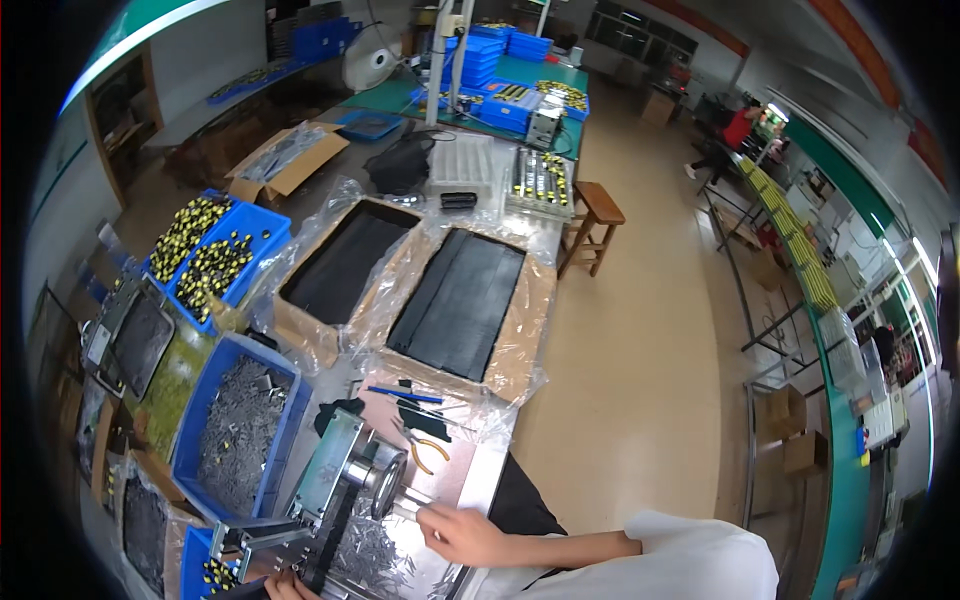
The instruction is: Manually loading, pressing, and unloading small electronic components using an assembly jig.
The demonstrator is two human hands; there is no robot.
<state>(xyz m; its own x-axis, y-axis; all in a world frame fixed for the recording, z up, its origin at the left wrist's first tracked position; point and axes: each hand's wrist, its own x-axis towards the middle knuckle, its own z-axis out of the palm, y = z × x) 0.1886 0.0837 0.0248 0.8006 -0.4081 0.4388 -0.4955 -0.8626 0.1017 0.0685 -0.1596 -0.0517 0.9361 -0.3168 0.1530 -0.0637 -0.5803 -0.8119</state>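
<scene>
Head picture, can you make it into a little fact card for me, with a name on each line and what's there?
Right hand: fingers curled at a metal handle near the wheel; grip unclear
Left hand: at the machine's lower end, partly cut off
Machine: metal, with the round wheel
Pliers: yellow handles, lying beyond the wheel
Blue bin: many small grey pieces, left of the machine
Boxes: two, cardboard, black material inside
Stool: brown, wooden

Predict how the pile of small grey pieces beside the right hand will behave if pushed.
The pile of small grey pieces would probably scatter, since it looks loose. Each piece appears slim, so likely light. Stray ones may slide on the shiny surface beneath.
</scene>
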